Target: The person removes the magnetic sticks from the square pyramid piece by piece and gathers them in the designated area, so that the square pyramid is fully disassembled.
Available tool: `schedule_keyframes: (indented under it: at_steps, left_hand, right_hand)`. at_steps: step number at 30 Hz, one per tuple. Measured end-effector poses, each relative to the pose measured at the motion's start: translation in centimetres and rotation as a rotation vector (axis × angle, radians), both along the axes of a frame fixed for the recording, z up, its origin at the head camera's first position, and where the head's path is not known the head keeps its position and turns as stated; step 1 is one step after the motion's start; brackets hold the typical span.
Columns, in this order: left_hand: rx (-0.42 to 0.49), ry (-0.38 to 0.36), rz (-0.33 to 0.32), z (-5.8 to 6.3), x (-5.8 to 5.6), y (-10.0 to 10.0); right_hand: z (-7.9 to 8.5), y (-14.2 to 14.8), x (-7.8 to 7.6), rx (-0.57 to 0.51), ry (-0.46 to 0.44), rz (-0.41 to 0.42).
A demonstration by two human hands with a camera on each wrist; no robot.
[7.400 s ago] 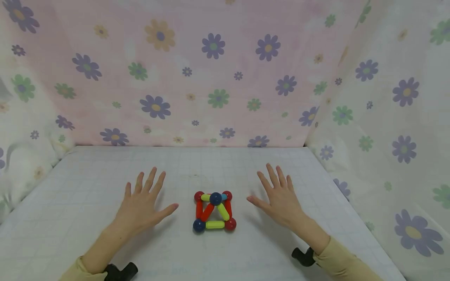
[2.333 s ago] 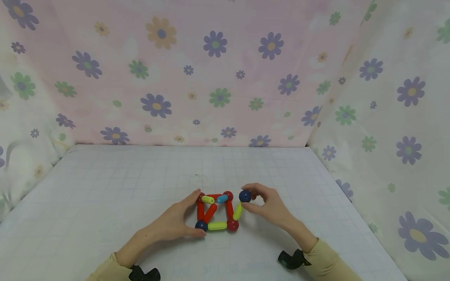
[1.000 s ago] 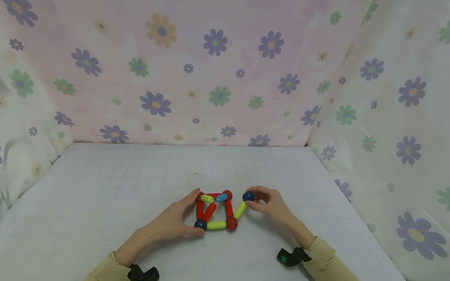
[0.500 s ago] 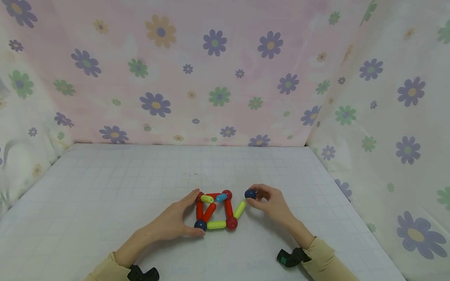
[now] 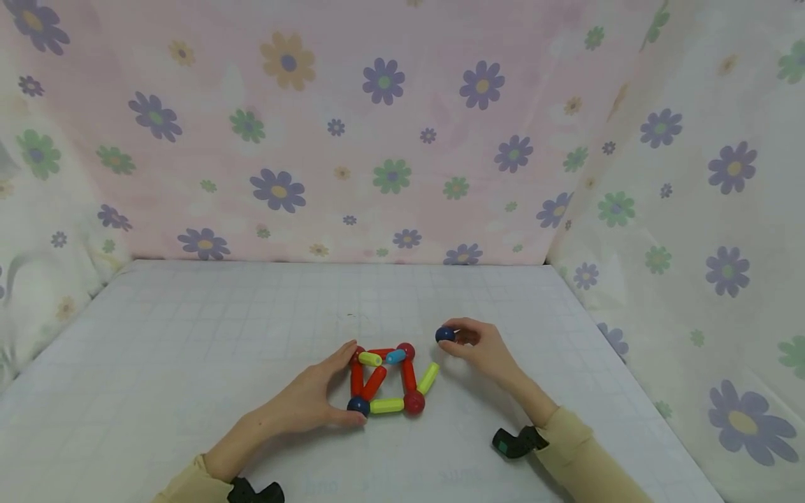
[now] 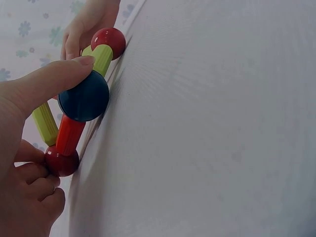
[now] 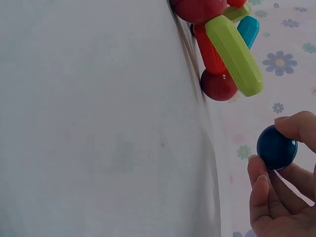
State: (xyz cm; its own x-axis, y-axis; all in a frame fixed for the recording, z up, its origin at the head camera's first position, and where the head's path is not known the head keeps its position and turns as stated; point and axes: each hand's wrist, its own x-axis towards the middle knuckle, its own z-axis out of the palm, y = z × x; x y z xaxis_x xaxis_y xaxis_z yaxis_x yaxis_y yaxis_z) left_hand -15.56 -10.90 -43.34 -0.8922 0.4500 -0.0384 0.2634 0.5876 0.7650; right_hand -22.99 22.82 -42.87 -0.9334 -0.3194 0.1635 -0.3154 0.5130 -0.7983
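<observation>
A frame (image 5: 386, 406) of magnetic sticks and balls stands on the table, four-sided at its base. My left hand (image 5: 308, 402) grips its left side, thumb on the near dark blue ball (image 6: 84, 96) and fingers curled at the far-left red ball (image 6: 62, 161). In my right hand (image 5: 487, 353), thumb and fingertips pinch a loose dark blue ball (image 7: 277, 147), held apart from the frame. From the near-right red ball (image 5: 414, 402) a yellow-green stick (image 7: 234, 55) leans outward with a free end. A red stick (image 5: 374, 383), another yellow-green stick (image 5: 370, 359) and a blue stick (image 5: 395, 357) lean inward, their upper ends free.
A white cloth with faint grid lines covers the table (image 5: 189, 335). Flowered curtains (image 5: 339, 175) hang behind and at both sides. Black wrist-camera mounts (image 5: 518, 443) sit at both wrists.
First both hands were spread beside the frame, the ball on its top. The left then gripped the frame; the right drew the ball off, swinging a yellow-green stick outward, and pulled it free.
</observation>
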Motion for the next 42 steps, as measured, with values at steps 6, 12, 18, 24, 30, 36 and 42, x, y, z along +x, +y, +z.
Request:
schedule_keyframes:
  at_steps: [6, 12, 18, 24, 30, 36, 42]
  left_hand:
    - [0.003, 0.011, -0.002, -0.1, 0.0, 0.0]
    - [0.005, 0.010, -0.002, -0.2, -0.1, 0.0]
    - [0.007, 0.014, -0.003, -0.2, -0.1, 0.0]
    - [0.006, 0.011, -0.001, -0.2, 0.0, 0.0]
    - [0.007, 0.013, -0.002, -0.1, 0.0, 0.0]
    - [0.007, 0.011, -0.004, 0.0, 0.1, -0.1]
    - [0.013, 0.010, -0.007, -0.1, 0.0, 0.0]
  right_hand:
    - [0.0, 0.0, -1.4, 0.005, -0.007, -0.020]
    - [-0.2, -0.1, -2.9, -0.006, -0.052, -0.035]
    - [-0.3, -0.2, -3.8, -0.003, -0.060, -0.057]
    - [-0.5, -0.2, -4.3, 0.013, -0.067, -0.087]
    - [-0.8, -0.3, -5.1, -0.008, -0.073, -0.111]
    - [-0.8, -0.7, -5.9, 0.023, -0.065, -0.127]
    - [-0.8, -0.9, -7.0, 0.043, -0.049, -0.147]
